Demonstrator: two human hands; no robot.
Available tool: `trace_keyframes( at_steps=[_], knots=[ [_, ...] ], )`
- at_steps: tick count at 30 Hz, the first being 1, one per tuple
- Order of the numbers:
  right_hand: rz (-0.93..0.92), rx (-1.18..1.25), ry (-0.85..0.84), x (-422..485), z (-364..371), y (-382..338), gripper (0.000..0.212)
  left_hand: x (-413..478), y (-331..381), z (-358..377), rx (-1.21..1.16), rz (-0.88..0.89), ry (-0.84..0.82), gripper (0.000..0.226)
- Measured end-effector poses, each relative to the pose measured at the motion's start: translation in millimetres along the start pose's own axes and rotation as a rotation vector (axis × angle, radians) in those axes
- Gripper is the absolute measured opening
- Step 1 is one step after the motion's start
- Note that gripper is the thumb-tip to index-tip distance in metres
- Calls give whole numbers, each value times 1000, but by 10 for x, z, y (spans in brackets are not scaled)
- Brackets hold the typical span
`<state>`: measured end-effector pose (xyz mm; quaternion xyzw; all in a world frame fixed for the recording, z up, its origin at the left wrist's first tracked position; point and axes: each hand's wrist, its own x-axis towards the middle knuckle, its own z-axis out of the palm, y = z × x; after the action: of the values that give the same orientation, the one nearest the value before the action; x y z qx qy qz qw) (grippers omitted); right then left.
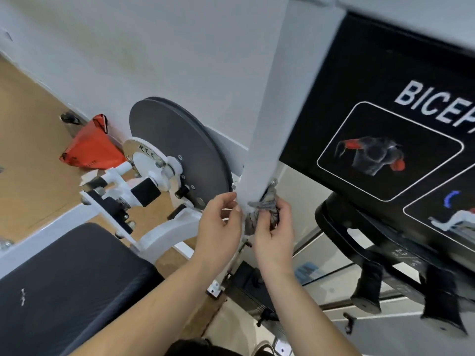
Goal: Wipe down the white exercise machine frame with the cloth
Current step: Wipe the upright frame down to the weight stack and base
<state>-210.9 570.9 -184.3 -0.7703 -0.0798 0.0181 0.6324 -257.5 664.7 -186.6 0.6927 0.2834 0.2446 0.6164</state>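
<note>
A white upright post of the exercise machine frame (280, 98) runs down the middle of the view. A grey cloth (266, 204) is wrapped around the post's lower end. My right hand (273, 235) grips the cloth from the right, fingers curled round it. My left hand (221, 222) is at the post's left side, its fingertips pinching the cloth's edge against the post. More white frame parts (164, 235) curve away lower left.
A dark grey pulley disc (180, 150) hangs left of the post. A black padded seat (66, 286) fills the lower left. A black instruction panel (385, 111) is on the right, black handles (365, 286) below it. An orange bag (90, 147) lies on the floor.
</note>
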Motion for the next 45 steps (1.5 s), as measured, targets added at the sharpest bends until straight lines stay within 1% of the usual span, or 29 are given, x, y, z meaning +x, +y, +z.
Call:
trace_keyframes(
  at_steps=[2,4,6,8,11,13,16,19,20,22,24,27,29,31,33,34,36,38,39,41,42,43,45],
  knots=[
    [-4,66,43,56,-24,-151,20,13,-1,1,23,5,-1,26],
    [-69,121,118,103,-30,-373,20,27,15,3,27,3,3,23],
    [-131,156,134,124,-15,-506,23,27,37,6,-13,-4,-4,20],
    [-148,106,128,134,9,-438,25,20,46,7,-37,-6,-16,21],
    [-141,-76,46,51,-15,-135,33,-16,26,13,-67,-22,-32,24],
    [-107,-108,8,-16,-47,-24,31,-18,18,45,-89,-46,-41,27],
    [-45,-43,18,37,-103,-147,22,-36,20,81,-82,-54,-41,30],
    [-103,59,142,143,-138,-400,19,-18,27,68,-65,-24,-28,22],
    [-127,77,157,165,-114,-452,17,-12,38,50,-57,-7,-20,18],
    [-176,41,137,160,-49,-444,20,0,62,22,-52,14,-10,11],
    [-206,-29,111,126,-39,-308,17,0,78,-6,-59,18,-13,10],
    [-158,-109,20,32,-123,-121,14,39,71,-44,-44,28,2,13],
    [-130,-111,-6,13,-183,-110,16,81,51,-68,-19,41,15,16],
    [-137,-59,38,57,-211,-180,20,103,54,-81,5,54,9,17],
    [-206,-25,92,111,-188,-299,24,113,62,-83,16,65,10,17],
    [-249,-21,92,126,-155,-349,27,111,68,-84,20,76,13,17],
    [-307,-41,34,139,-57,-374,40,112,77,-81,17,97,18,17],
    [-292,-38,-12,136,21,-289,51,124,80,-78,12,101,19,16],
    [-264,-11,-15,131,40,-241,49,130,83,-76,7,98,17,15],
    [-230,28,-23,106,48,-205,35,137,98,-75,-8,89,10,13],
    [-232,31,-31,82,47,-207,33,140,109,-75,-12,91,7,12],
    [-245,23,-44,57,47,-204,36,144,116,-72,-14,92,4,11],
    [-278,-12,-74,6,59,-165,59,147,120,-68,-15,89,-1,11]
  ],
)
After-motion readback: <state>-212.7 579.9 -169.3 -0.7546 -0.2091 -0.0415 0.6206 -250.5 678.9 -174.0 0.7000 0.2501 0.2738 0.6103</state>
